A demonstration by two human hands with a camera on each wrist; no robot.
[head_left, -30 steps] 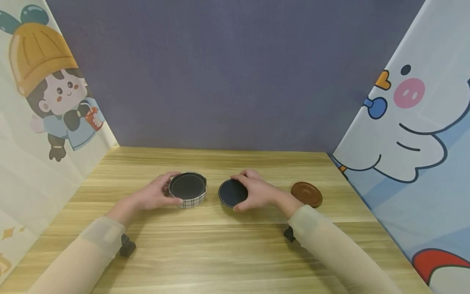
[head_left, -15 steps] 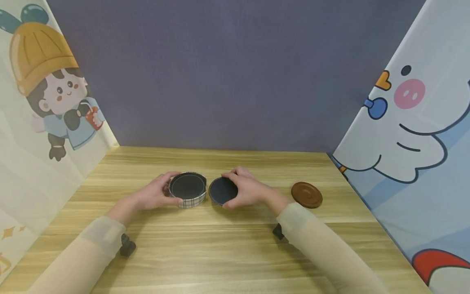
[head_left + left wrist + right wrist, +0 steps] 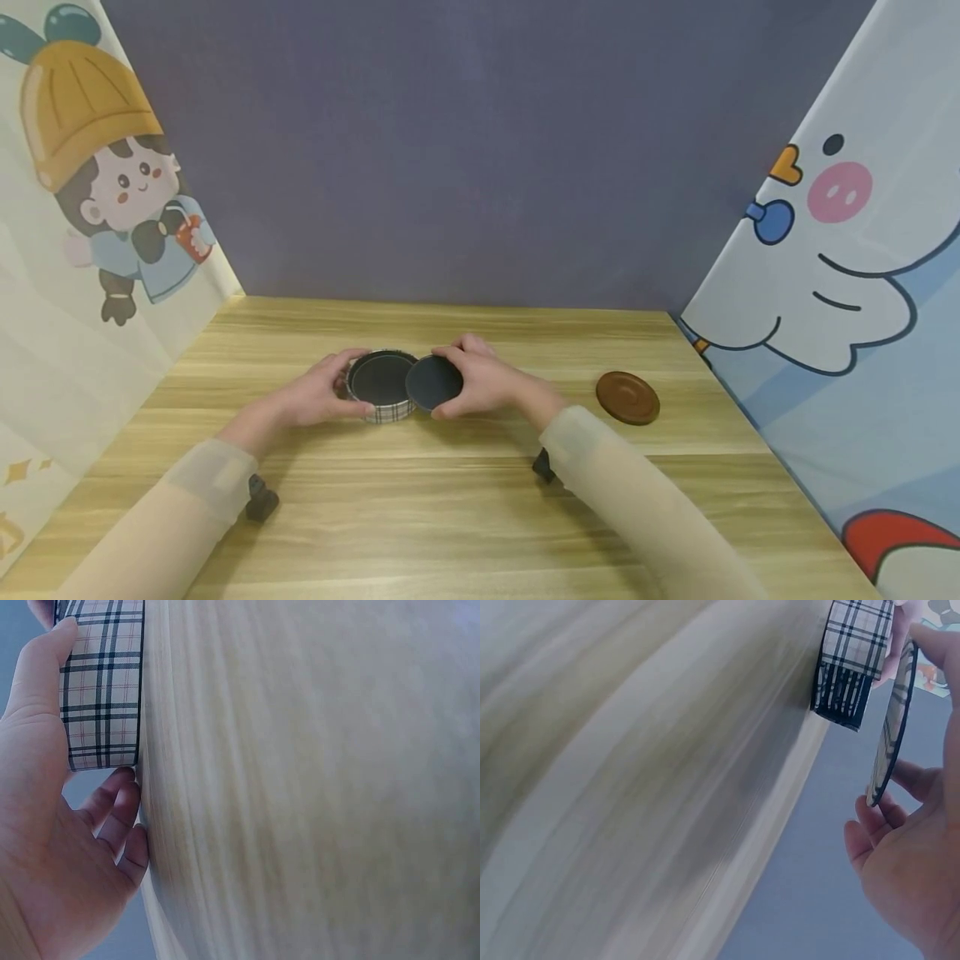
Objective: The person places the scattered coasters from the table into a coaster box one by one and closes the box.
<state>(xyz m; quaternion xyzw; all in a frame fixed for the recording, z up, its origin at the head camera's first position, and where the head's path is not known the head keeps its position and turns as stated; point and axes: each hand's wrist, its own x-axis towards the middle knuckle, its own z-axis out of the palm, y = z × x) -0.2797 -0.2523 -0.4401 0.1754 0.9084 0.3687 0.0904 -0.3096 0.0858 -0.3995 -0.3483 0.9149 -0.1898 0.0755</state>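
Observation:
A round tartan coaster holder (image 3: 377,379) with a black inside stands on the table, its wall checked in black and pale (image 3: 103,690). My left hand (image 3: 318,393) grips its left side, thumb along the front wall and fingers behind. Between thumb and fingers, my right hand (image 3: 483,379) pinches a round dark coaster (image 3: 432,383) by its right edge. In the right wrist view the coaster (image 3: 895,724) shows a plaid underside and a black rim, held above table level. From the head view, its left edge overlaps the holder's right rim.
A brown round disc (image 3: 627,398), seemingly a wooden coaster, lies on the wood-grain table (image 3: 420,517) to the right. A plain dark panel (image 3: 480,150) rises behind the table. Printed cartoon panels stand on both sides.
My right hand has moved left with the coaster, from beside the holder to over its right rim. The left hand and the holder have stayed put.

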